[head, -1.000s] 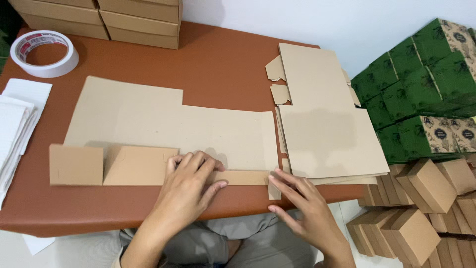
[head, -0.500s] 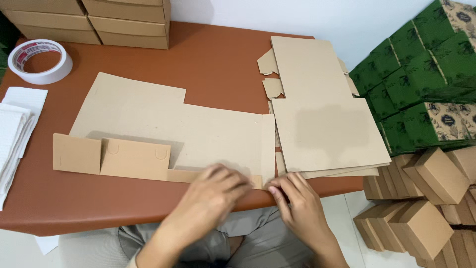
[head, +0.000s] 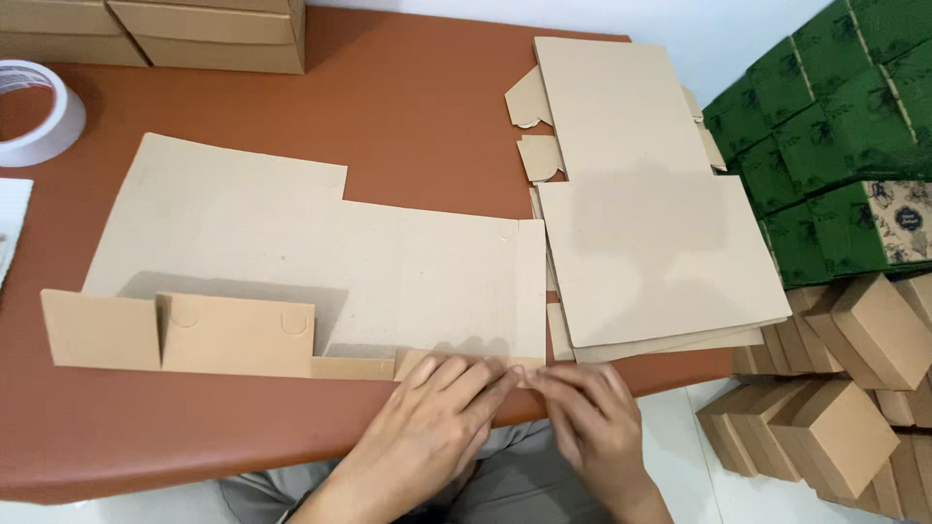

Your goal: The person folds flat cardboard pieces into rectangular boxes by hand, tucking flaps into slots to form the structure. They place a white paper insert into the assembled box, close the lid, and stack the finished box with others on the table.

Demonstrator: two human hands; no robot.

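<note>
A flat brown cardboard box blank lies on the red-brown table, with two of its near flaps folded upright at the left. My left hand presses flat on the narrow flap strip along the blank's near edge, fingers together. My right hand sits just to its right, fingertips pinching the end of the same strip at the blank's near right corner. The two hands touch at the fingertips.
A stack of flat blanks lies at the table's right. A roll of white tape and white sheets sit at the left, cardboard boxes at the back. Green boxes and small brown boxes stand right of the table.
Both hands slid right along the near flap strip to its right end. The left flaps now stand upright. The camera has moved closer.
</note>
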